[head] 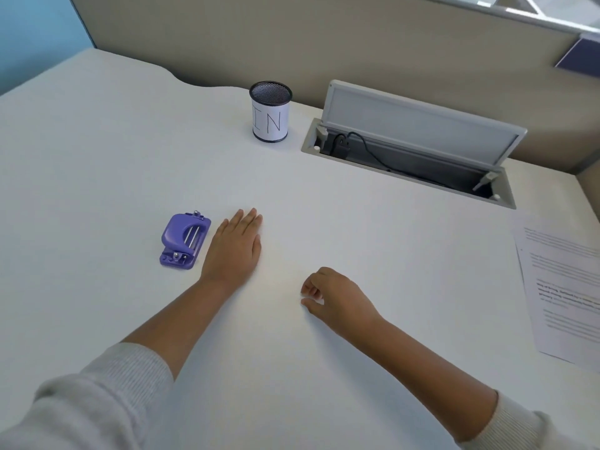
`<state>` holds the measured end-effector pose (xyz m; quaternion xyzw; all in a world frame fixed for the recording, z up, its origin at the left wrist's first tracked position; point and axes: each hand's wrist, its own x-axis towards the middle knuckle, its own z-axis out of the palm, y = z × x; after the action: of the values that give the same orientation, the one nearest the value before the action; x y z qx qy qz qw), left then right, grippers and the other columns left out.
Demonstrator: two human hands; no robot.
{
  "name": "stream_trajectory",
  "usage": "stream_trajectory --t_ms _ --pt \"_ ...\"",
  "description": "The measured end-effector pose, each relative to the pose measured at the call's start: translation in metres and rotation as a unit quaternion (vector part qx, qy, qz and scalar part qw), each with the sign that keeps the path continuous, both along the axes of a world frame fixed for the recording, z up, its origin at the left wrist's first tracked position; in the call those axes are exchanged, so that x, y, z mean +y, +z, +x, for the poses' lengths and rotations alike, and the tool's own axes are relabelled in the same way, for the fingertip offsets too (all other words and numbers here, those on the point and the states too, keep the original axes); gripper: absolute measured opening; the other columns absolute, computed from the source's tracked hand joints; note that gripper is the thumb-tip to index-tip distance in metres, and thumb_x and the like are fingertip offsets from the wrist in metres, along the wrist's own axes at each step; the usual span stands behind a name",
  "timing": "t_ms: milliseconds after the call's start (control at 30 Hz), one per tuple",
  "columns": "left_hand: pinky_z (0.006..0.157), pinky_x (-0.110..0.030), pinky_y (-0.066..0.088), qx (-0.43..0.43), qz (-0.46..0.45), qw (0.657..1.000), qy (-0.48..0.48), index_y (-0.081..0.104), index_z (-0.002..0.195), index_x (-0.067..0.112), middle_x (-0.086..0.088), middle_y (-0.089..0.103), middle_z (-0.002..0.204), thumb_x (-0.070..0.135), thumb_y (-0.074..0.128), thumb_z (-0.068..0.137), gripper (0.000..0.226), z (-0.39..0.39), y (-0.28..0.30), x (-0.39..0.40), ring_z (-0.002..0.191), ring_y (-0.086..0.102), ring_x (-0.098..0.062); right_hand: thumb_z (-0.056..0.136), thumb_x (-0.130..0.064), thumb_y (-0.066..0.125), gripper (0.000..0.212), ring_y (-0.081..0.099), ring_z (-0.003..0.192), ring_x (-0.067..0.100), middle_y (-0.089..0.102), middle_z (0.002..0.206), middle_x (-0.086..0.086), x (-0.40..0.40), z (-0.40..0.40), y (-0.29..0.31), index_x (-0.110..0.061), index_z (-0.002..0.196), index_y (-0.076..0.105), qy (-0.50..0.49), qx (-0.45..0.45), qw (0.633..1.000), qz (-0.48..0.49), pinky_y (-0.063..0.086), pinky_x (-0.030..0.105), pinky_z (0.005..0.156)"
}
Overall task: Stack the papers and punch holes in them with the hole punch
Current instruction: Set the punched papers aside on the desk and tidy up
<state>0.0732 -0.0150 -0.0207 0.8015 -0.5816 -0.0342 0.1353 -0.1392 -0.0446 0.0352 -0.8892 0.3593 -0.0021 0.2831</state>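
Note:
A purple hole punch [184,241] lies on the white desk [373,241], left of centre. My left hand [237,246] rests flat on the desk just right of the punch, fingers straight and together, holding nothing. My right hand [331,297] sits nearer to me in the middle of the desk, its fingers loosely curled with nothing in them. Printed papers [566,287] lie at the desk's right edge, slightly fanned and partly cut off by the frame, far from both hands.
A black mesh pen cup [270,112] with a paper label reading "IN" stands at the back. Right of it a cable hatch [418,147] in the desk stands open, lid raised, with a black cord inside. A beige partition runs behind the desk.

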Motion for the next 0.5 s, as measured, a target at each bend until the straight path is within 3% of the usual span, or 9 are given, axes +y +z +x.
stream_trajectory --t_ms 367,500 --pt "0.112 -0.042 0.023 0.001 -0.008 1.0 0.003 0.041 0.136 0.008 -0.007 0.04 0.146 0.034 0.007 0.084 0.068 0.0009 -0.0022 -0.0009 0.138 0.031 -0.025 0.093 -0.014 0.046 0.018 0.057 0.089 0.026 0.059 0.101 0.007 0.0041 0.0053 0.0026 -0.007 0.099 0.062 0.033 0.048 0.996 -0.064 0.05 0.037 0.076" --pt "0.112 -0.042 0.023 0.0 -0.011 1.0 0.002 0.041 0.136 0.008 -0.007 0.04 0.146 0.035 0.006 0.083 0.068 0.0005 -0.0017 -0.0006 0.138 0.031 -0.025 0.092 -0.005 0.043 0.016 0.053 0.084 0.029 0.052 0.093 0.01 0.0055 0.0096 0.0006 -0.002 0.094 0.058 0.063 0.082 0.99 -0.1 0.043 0.036 0.066"
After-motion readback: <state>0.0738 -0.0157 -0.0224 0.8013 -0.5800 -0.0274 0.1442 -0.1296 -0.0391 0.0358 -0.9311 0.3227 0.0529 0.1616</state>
